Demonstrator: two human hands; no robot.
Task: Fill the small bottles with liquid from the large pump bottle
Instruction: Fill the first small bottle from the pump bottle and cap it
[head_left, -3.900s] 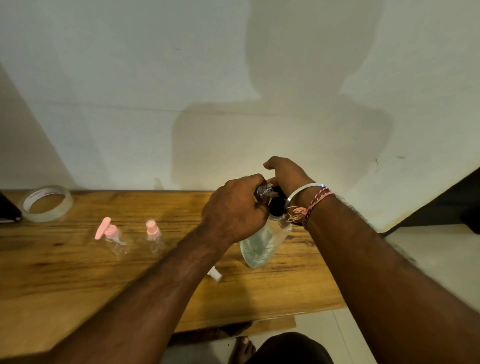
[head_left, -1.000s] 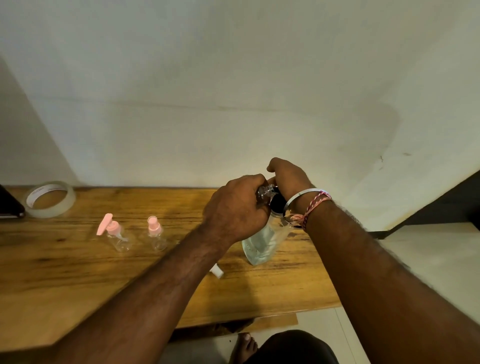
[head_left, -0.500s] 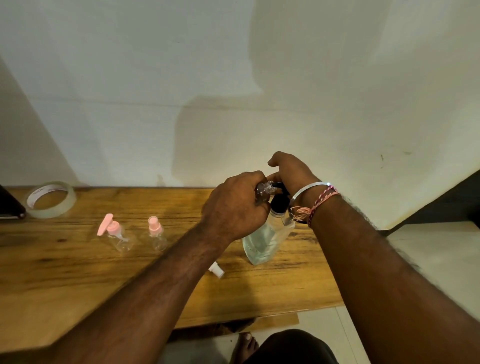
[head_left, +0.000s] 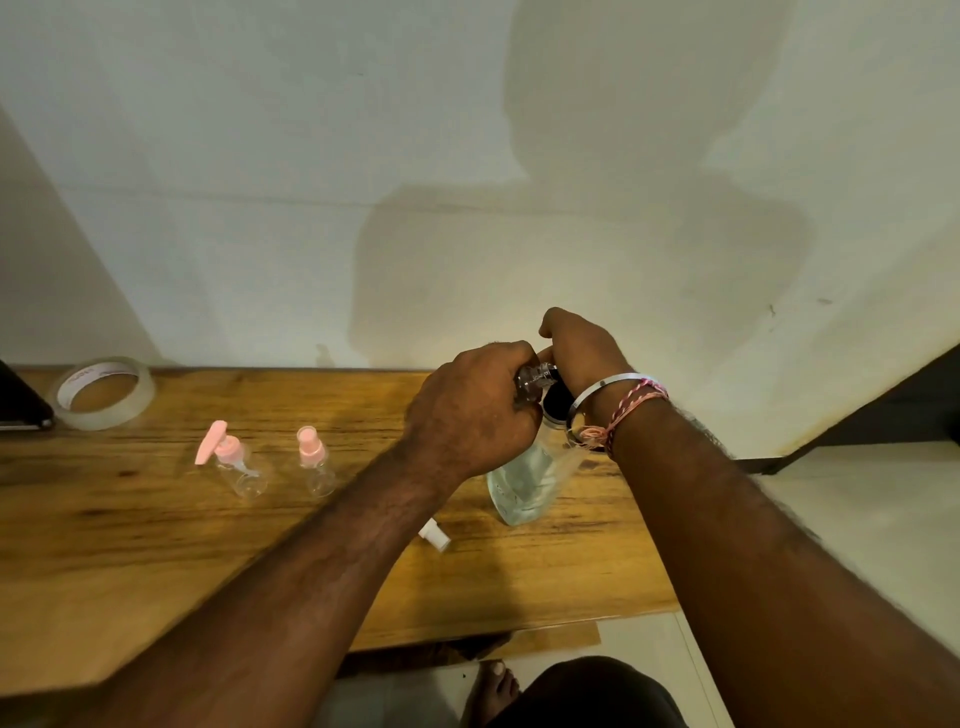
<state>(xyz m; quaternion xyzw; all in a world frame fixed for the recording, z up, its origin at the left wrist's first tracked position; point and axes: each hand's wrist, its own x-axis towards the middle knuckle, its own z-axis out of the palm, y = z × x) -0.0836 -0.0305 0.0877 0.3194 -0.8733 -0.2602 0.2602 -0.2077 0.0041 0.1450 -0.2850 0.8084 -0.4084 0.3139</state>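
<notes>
The large clear pump bottle (head_left: 522, 486) with a black collar stands on the wooden table (head_left: 130, 530), holding clear liquid. My left hand (head_left: 470, 415) grips a small clear bottle (head_left: 534, 376) up by the pump's head. My right hand (head_left: 582, 348) sits curled on top of the pump head, which it hides. Two more small clear bottles stand to the left: one with a pink pump top (head_left: 234, 462) and one with a pink spray cap (head_left: 313, 460). A small white cap (head_left: 434, 535) lies on the table by my left forearm.
A roll of clear tape (head_left: 104, 392) lies at the table's back left, beside a dark object (head_left: 21, 402) at the frame edge. A white wall rises right behind the table. The table ends just right of the pump bottle; my foot (head_left: 493, 680) shows below.
My right hand rose a little on the pump head and has come back down slightly. My left hand stays in place with the small bottle.
</notes>
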